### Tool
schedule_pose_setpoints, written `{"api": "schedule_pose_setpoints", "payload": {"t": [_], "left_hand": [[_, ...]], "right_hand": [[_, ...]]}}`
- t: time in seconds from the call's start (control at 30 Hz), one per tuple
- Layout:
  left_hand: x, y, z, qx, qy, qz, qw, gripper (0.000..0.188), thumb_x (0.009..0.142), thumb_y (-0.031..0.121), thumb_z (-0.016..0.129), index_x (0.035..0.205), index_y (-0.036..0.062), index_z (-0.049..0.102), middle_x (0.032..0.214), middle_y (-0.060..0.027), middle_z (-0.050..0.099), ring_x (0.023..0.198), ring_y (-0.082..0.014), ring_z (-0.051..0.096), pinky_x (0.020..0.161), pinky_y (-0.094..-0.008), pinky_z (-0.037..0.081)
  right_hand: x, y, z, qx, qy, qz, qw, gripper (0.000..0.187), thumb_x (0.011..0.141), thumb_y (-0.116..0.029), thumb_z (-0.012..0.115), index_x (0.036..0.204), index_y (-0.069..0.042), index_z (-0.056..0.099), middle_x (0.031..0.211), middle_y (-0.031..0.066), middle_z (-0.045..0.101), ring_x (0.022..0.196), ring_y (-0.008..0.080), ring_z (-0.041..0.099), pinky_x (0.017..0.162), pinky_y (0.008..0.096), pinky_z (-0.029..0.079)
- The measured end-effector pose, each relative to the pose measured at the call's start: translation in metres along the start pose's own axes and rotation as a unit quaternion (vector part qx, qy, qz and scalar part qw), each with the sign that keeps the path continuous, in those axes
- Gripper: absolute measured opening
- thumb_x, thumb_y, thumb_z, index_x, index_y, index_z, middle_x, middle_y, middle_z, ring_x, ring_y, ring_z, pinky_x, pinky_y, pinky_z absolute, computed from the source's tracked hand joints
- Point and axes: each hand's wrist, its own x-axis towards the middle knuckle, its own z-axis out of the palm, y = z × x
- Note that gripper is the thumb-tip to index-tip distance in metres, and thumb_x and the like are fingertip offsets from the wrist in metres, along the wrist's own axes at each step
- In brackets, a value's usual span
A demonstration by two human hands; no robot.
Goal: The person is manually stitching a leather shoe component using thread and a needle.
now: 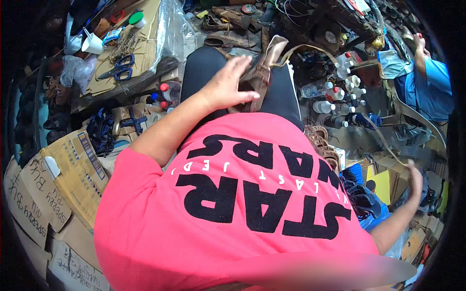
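Observation:
Between my knees stands a brown leather shoe (259, 77), tilted, with its narrow end pointing away from me. My left hand (228, 85) is beside it, with fingers and thumb apart; the thumb reaches the shoe's near side. A thin tan strip (303, 47) loops off the shoe's top to the right. Far out at the right, my right hand (415, 179) is raised with its fingers closed on the end of a tan strip (387, 141). Whether both strips are one piece I cannot tell.
Blue-handled scissors (122, 69) and a white cup (92, 43) rest on a cardboard-covered bench at left. Several small bottles (335, 92) crowd the floor at right, near another person's blue clothing (432, 89). Cardboard boxes (73, 169) stand at lower left; shoes (230, 39) lie ahead.

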Motion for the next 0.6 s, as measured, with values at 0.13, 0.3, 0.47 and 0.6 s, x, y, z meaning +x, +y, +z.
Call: {"api": "schedule_pose_setpoints", "payload": {"t": [0.13,0.3,0.47,0.6], "left_hand": [[0.027,0.044,-0.049,-0.116,0.088,0.077,0.986,0.047,0.077,0.020,0.074,0.119,0.0055,0.058,0.108,-0.0114,0.059,0.094,-0.0197,0.059,0.084,-0.0316,0.047],[0.037,0.084,-0.041,-0.348,-0.127,0.122,0.921,0.022,0.082,0.013,0.068,0.101,0.0020,0.065,0.092,-0.0092,0.064,0.082,-0.0146,0.061,0.076,-0.0276,0.049],[0.058,0.108,-0.007,-0.458,-0.263,0.143,0.837,0.020,0.086,0.018,0.066,0.096,-0.0001,0.064,0.087,-0.0083,0.064,0.081,-0.0154,0.061,0.075,-0.0285,0.049],[0.059,0.069,0.013,-0.394,-0.083,0.025,0.915,0.017,0.087,0.018,0.065,0.087,0.0007,0.063,0.083,-0.0082,0.063,0.080,-0.0157,0.059,0.074,-0.0293,0.047]], "right_hand": [[-0.039,-0.092,0.101,-0.296,-0.237,-0.026,0.925,0.043,0.080,-0.049,0.063,0.093,-0.009,0.073,0.080,0.0083,0.070,0.074,0.0258,0.065,0.081,0.0422,0.046],[-0.072,-0.266,0.192,-0.145,0.017,-0.447,0.883,0.043,0.080,-0.035,0.068,0.119,-0.016,0.062,0.106,0.0124,0.062,0.100,0.0286,0.060,0.085,0.0382,0.047],[-0.076,-0.415,0.263,-0.037,0.005,-0.473,0.880,0.049,0.084,-0.045,0.063,0.122,-0.014,0.055,0.093,0.0180,0.067,0.090,0.0356,0.064,0.077,0.0436,0.050],[-0.062,-0.418,0.281,0.064,-0.010,-0.452,0.890,0.053,0.075,-0.044,0.072,0.106,-0.005,0.055,0.095,0.0220,0.066,0.090,0.0364,0.064,0.075,0.0418,0.051]]}}
